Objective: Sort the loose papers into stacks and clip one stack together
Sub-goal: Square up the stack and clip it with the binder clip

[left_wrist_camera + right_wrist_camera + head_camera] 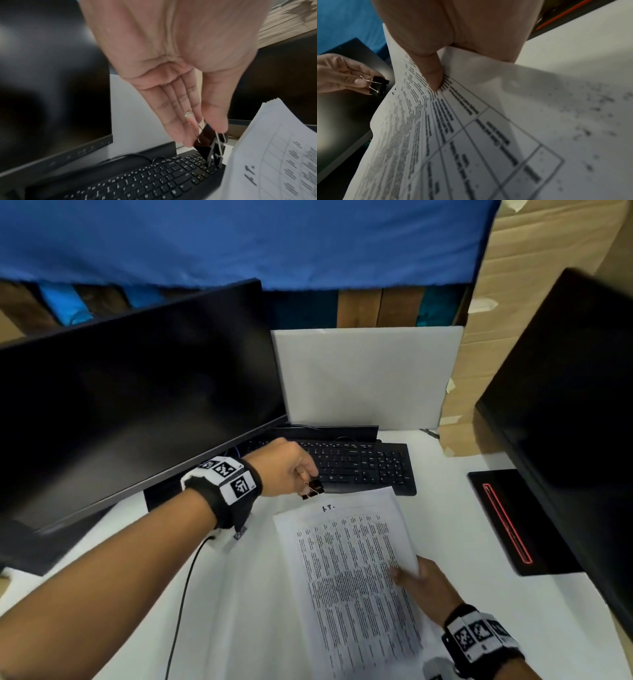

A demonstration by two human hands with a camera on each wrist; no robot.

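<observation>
Nearest you, your right hand (430, 583) grips the lower right edge of the papers (356, 577): the thumb (433, 75) presses down on the printed top sheet, and the rest of the fingers are hidden under the stack. The papers are thin, white, limp sheets printed with a dense ruled table in dark text; they curve upward where you hold them. The stack's long axis runs away from you and leans a little left, with its top edge toward the keyboard (356, 463). It lies over the smooth white desk (445, 501).

Further out, your left hand (287, 467) pinches a clip (313, 489) by its thin wire handles, thumb on one side and fingers (173, 121) held straight on the other. The clip is a small glossy black folded-metal wedge; its mouth points down toward the top left corner of the papers, just beside it and not touching.

Behind stand the matte black keyboard and a dark flat monitor (137, 398).
</observation>
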